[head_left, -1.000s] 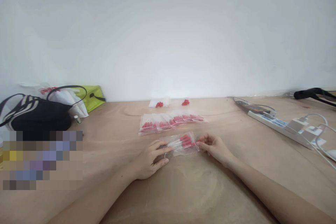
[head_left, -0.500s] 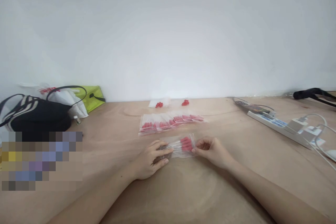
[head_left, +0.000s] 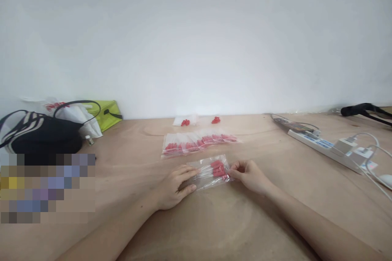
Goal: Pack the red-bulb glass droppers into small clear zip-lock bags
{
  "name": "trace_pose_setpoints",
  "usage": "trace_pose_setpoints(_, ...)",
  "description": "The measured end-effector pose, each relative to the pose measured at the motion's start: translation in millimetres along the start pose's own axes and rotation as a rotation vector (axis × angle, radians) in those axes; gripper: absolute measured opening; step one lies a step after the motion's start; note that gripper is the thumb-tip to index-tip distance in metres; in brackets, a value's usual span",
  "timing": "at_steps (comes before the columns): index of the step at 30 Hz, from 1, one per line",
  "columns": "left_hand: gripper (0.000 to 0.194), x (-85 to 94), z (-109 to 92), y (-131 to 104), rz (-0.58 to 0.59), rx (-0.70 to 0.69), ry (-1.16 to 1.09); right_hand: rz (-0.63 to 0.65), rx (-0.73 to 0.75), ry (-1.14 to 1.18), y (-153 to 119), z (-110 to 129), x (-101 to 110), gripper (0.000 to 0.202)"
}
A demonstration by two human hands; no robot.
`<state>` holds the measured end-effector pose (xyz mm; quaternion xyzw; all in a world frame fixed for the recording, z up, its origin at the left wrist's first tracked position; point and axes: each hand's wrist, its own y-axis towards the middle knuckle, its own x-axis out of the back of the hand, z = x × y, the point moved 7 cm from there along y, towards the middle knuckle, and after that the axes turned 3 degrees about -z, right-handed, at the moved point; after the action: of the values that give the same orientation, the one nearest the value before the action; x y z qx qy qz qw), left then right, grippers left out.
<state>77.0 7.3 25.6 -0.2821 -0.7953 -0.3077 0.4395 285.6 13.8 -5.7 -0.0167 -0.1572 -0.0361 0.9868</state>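
Observation:
A clear plastic bag [head_left: 204,179] lies on the table between my hands, with several red stick-like pieces [head_left: 218,169] side by side toward its right end. My left hand [head_left: 177,185] rests on the bag's left end, fingers stretched out and apart. At the right end, my right hand [head_left: 248,174] pinches the bag's edge between thumb and forefinger. Just beyond lies a row of overlapping clear bags [head_left: 190,142], each holding red pieces. Farther back are two small piles of red pieces [head_left: 185,122], the left one on a white, thin sheet or bag.
A white power strip [head_left: 324,149] with plugged-in chargers and cables runs along the right. On the left sit a black bag [head_left: 45,134], a green bag [head_left: 107,116] and a small bottle [head_left: 89,140]. A black strap-like object [head_left: 364,111] lies far right, near the white wall.
The bag between my hands has turned slightly and its near edge has shifted toward me. My right hand has moved a little to the right, still pinching it; the left stays nearly in place.

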Motion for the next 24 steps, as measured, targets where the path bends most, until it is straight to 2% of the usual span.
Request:
trace_pose_setpoints(8,0.043,-1.1,0.9,-0.5,0.012,0.008,0.022,-0.038,0.007,-0.001,-5.2,8.3,1.1,0.013)
trace_pose_setpoints(14,0.041,1.3,0.4,-0.2,-0.011,0.015,0.020,0.056,0.084,0.159,-7.3,15.0,-6.3,0.015)
trace_pose_setpoints(17,0.037,2.1,0.3,0.3,-0.011,0.021,0.032,0.154,0.110,0.281,-10.5,17.3,-11.9,0.028)
trace_pose_setpoints(20,0.033,2.8,1.1,0.5,-0.027,0.026,0.036,0.359,0.109,0.294,-17.7,19.7,-22.0,0.037)
trace_pose_setpoints(22,0.034,1.3,2.5,0.0,-0.014,0.029,0.035,0.447,0.137,0.229,-20.8,20.8,-22.5,0.033)
trace_pose_setpoints(24,0.035,-0.9,4.4,-0.6,0.016,0.027,0.039,0.429,0.207,0.091,-18.7,21.5,-14.7,0.025)
